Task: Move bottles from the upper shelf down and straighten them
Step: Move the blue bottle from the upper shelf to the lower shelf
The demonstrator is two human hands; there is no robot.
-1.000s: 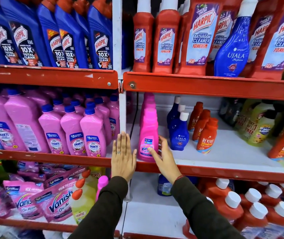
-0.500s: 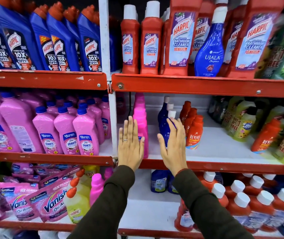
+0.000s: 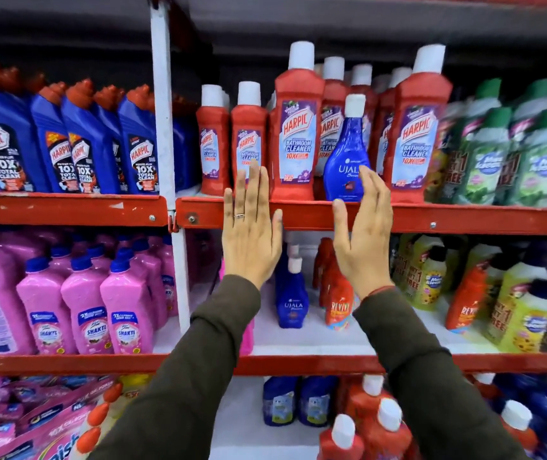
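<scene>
A blue Ujala bottle (image 3: 345, 157) with a white cap stands upright on the upper shelf (image 3: 448, 219), among red Harpic bathroom cleaner bottles (image 3: 297, 127). My right hand (image 3: 361, 234) is raised, fingers apart, its fingertips right beside the Ujala bottle's lower right; I cannot tell if they touch it. My left hand (image 3: 250, 227) is flat and open in front of the upper shelf's red edge, holding nothing. On the middle shelf (image 3: 315, 340) below stand more blue Ujala bottles (image 3: 292, 293) and orange-red Revive bottles (image 3: 335, 293).
Blue Harpic bottles (image 3: 76, 144) fill the upper left bay beyond a white upright post (image 3: 166, 154). Pink Shakti bottles (image 3: 89, 310) stand at middle left, green and yellow bottles (image 3: 511, 161) to the right, red white-capped bottles (image 3: 375, 423) on the bottom shelf.
Both hands have risen from the middle shelf's pink and blue bottles to the upper shelf. The view has tilted up. Neither hand has taken hold of anything.
</scene>
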